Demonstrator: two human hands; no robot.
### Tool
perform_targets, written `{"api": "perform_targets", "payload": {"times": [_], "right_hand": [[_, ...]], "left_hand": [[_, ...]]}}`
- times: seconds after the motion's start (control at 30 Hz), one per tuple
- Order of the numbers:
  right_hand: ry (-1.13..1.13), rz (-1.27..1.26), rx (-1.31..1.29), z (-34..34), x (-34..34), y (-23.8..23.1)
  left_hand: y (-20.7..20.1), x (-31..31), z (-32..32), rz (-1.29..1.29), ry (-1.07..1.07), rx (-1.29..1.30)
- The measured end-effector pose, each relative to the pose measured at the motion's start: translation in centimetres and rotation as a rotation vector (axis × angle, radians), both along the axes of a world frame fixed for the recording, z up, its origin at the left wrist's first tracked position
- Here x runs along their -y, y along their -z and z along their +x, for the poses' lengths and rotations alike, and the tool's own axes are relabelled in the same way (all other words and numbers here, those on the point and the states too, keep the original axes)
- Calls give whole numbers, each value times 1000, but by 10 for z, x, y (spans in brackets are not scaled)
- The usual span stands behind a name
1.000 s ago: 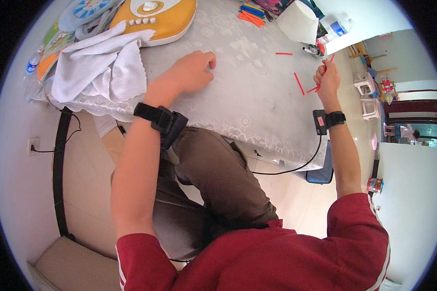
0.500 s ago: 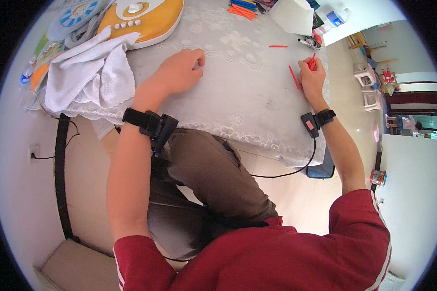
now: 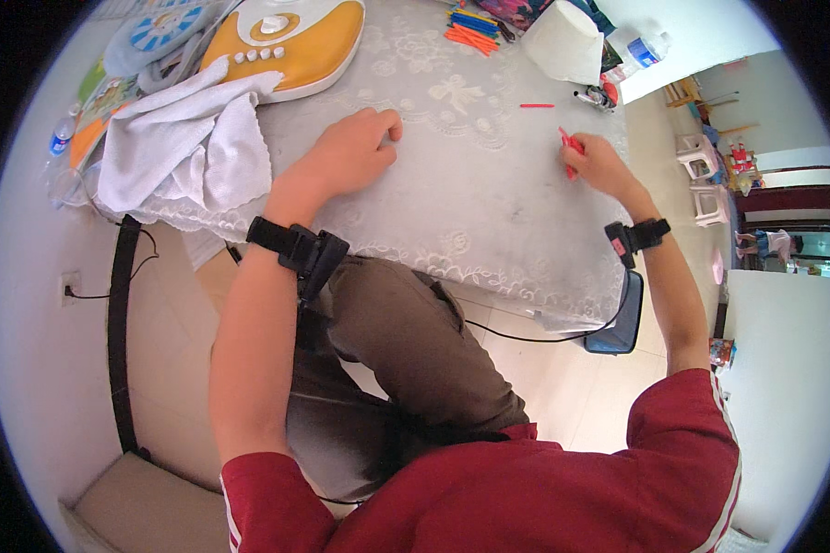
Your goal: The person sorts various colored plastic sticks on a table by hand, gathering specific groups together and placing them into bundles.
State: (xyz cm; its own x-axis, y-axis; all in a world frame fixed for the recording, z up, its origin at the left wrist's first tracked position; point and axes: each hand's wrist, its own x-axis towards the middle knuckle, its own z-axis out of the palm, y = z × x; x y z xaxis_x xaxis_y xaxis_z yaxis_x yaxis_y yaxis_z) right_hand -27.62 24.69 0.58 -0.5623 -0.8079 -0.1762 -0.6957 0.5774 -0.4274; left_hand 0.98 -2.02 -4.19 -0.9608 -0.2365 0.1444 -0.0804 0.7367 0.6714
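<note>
R hand (image 3: 598,164) pinching red sticks (image 3: 570,147) on table (image 3: 470,212), right side | L hand (image 3: 355,147) curled, resting, empty | sticks prob light, thin, stiff, slippery; grip mid-length

Right hand (image 3: 598,164) closed on red sticks (image 3: 568,147) at the lace-covered table (image 3: 470,212), apparently two or three; left hand (image 3: 352,147) loosely curled, resting on the cloth; one loose red stick (image 3: 537,106) lies apart; white towel (image 3: 184,147) at left.
</note>
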Motion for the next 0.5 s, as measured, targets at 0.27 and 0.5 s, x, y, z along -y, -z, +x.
{"api": "perform_targets", "payload": {"times": [0.27,0.5], "right_hand": [[-149,-42,-126,-41,48,-7],[-233,-45,-281,-44,62,11]], "left_hand": [[0,2,-2,7,3,-7],[-1,1,1,23,3,15]]}}
